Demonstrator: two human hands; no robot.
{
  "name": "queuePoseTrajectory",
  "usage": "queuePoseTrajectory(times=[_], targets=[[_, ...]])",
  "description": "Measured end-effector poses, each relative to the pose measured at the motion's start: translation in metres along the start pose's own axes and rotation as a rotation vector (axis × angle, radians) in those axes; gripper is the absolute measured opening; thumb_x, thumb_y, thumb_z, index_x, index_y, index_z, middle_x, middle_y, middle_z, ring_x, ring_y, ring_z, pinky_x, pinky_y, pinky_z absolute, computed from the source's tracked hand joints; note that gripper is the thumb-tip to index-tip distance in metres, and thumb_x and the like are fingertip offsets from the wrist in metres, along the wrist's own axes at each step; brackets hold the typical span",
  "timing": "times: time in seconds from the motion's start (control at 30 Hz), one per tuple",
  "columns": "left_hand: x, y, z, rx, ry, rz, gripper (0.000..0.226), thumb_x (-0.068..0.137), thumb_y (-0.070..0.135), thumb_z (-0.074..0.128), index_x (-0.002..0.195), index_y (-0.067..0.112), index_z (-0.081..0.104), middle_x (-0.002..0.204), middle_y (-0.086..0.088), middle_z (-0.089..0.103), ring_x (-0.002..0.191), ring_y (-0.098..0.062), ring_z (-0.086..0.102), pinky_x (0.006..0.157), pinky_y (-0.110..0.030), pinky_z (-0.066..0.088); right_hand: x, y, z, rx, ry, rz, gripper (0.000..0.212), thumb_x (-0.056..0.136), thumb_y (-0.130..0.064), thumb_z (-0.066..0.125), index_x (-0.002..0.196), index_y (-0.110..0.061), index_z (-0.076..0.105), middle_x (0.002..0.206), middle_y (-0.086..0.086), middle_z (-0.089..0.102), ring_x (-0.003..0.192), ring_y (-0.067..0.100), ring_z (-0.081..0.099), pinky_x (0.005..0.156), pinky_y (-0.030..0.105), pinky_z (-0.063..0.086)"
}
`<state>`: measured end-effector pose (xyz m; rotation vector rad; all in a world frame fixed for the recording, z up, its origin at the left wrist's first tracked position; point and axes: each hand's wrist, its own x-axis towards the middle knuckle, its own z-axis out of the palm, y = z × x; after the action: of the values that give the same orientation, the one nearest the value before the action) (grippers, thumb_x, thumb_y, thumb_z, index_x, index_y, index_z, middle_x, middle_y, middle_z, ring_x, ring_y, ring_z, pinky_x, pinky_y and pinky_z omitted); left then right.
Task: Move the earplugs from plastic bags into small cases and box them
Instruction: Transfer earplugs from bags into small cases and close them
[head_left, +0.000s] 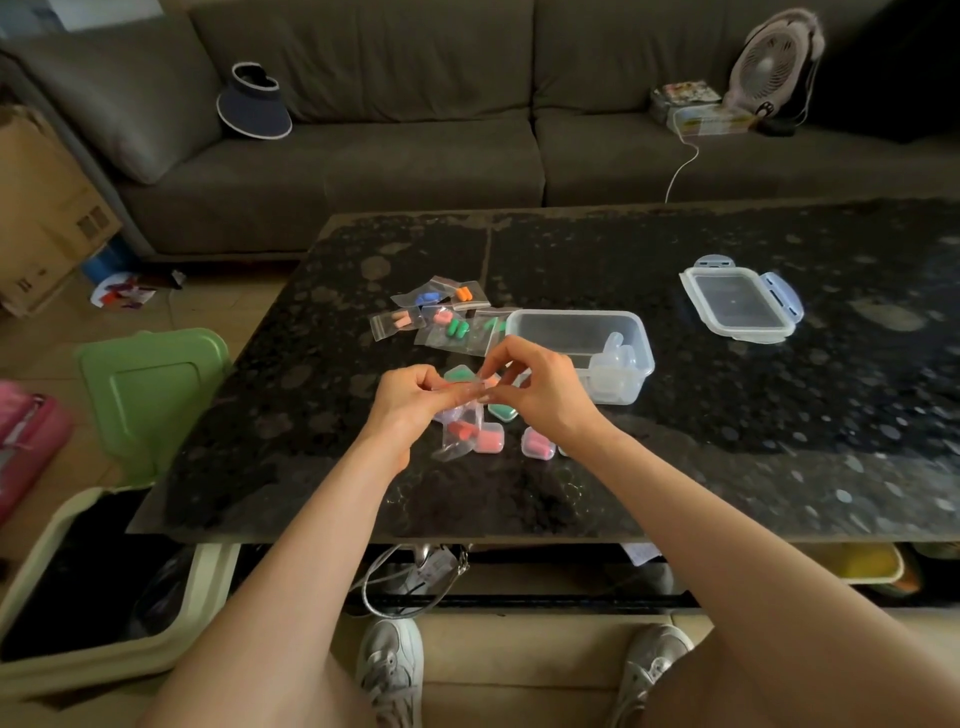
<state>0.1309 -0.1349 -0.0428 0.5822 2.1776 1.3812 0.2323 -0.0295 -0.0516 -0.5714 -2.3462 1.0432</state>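
Earplugs (462, 430), red ones, hung in one clear plastic bag (453, 448), its top pinched by both left hand (410, 397) and right hand (540, 392) over the black table (727, 441). About six more filled bags (441, 317) lay beyond, with four coloured small cases (489, 439) below the hands beside one open clear box (571, 314).

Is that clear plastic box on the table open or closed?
Open. The box has no lid on it; the lid lies flat on the table, apart, to its right.

Both bare forearms reach forward and converge. The left hand (410, 397) and right hand (540, 395) nearly touch, fingers curled, each pinching the top edge of one small clear plastic bag (460, 434) between them.
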Motion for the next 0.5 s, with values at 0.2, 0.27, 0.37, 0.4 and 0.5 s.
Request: queuePoseTrajectory(times=[0.2,0.27,0.37,0.4,0.5], targets=[[0.0004,0.0001,-0.002,0.038,-0.112,-0.046,0.038,0.071,0.029,0.081,0.063,0.01,0.05,0.095,0.002,0.065,0.098,-0.017,0.057,0.087,-0.034,0.047,-0.0003,0.005,-0.0025,-0.04,-0.08,-0.048,0.019,0.081,-0.015,0.075,0.093,-0.018,0.061,0.095,-0.007,0.06,0.083,0.013,0.059,0.073,0.021,0.053],[-0.0024,0.0017,-0.0028,0.056,-0.153,-0.042,0.04,0.073,0.029,0.079,0.06,0.012,0.046,0.106,0.008,0.058,0.099,-0.012,0.052,0.081,-0.029,0.044,-0.0005,0.0047,-0.0022,-0.05,-0.1,-0.074,0.02,0.08,-0.014,0.075,0.091,-0.02,0.06,0.094,-0.007,0.059,0.082,0.013,0.058,0.072,0.02,0.052],[-0.0036,0.0015,-0.0033,0.056,-0.178,-0.026,0.039,0.076,0.027,0.076,0.06,0.012,0.044,0.125,0.001,0.055,0.098,-0.009,0.048,0.08,-0.028,0.041,0.0002,0.005,-0.0008,-0.096,-0.134,-0.084,0.018,0.079,-0.018,0.076,0.086,-0.02,0.06,0.092,-0.005,0.058,0.08,0.013,0.056,0.073,0.025,0.054],[-0.0037,0.0012,-0.0035,0.058,-0.181,-0.021,0.039,0.076,0.026,0.076,0.06,0.012,0.043,0.124,0.0,0.055,0.096,-0.009,0.049,0.079,-0.027,0.041,0.0005,0.0058,-0.0003,-0.103,-0.143,-0.082,0.018,0.079,-0.02,0.077,0.086,-0.019,0.06,0.091,-0.005,0.059,0.08,0.013,0.057,0.073,0.027,0.054],[-0.0031,0.0,-0.0026,0.043,-0.181,-0.028,0.04,0.075,0.028,0.076,0.06,0.013,0.043,0.104,0.01,0.051,0.096,-0.01,0.052,0.079,-0.027,0.044,0.0001,0.0062,0.0014,-0.109,-0.166,-0.096,0.024,0.078,-0.023,0.078,0.086,-0.019,0.055,0.089,-0.005,0.058,0.08,0.015,0.056,0.072,0.029,0.054]])
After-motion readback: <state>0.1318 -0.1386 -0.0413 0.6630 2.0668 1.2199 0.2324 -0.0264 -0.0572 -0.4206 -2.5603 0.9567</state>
